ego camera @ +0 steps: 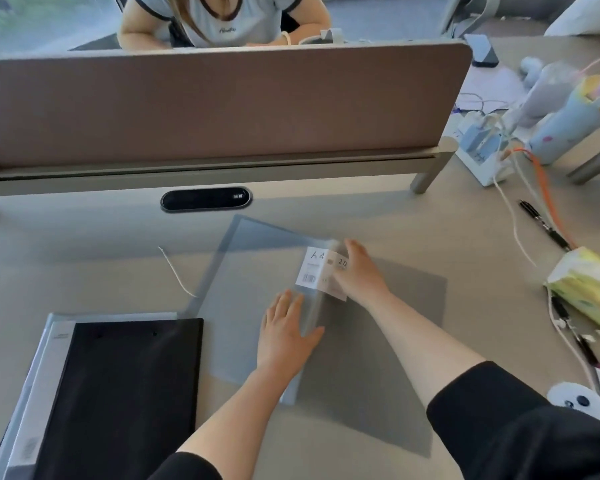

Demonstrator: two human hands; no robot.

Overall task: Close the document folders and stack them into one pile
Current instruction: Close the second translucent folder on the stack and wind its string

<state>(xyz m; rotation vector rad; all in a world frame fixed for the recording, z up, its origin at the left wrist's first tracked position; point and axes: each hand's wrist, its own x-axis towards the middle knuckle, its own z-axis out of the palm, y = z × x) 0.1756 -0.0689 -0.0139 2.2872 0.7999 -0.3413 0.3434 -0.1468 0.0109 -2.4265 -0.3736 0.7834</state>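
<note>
A translucent blue-grey folder lies in the middle of the desk, blurred by motion, with a white "A4 20" label at its spine. My right hand grips the spine edge by the label. Flat on the folder's near right part rests my left hand, fingers spread. The folder casts a dark shadow on the desk to its right. At the near left a black folder lies shut on top of a light grey folder, forming a pile.
A brown desk divider runs across the back, a person seated behind it. At the right are a power strip with cables, a black pen, a yellow tissue pack and a white controller. A white string lies left of the folder.
</note>
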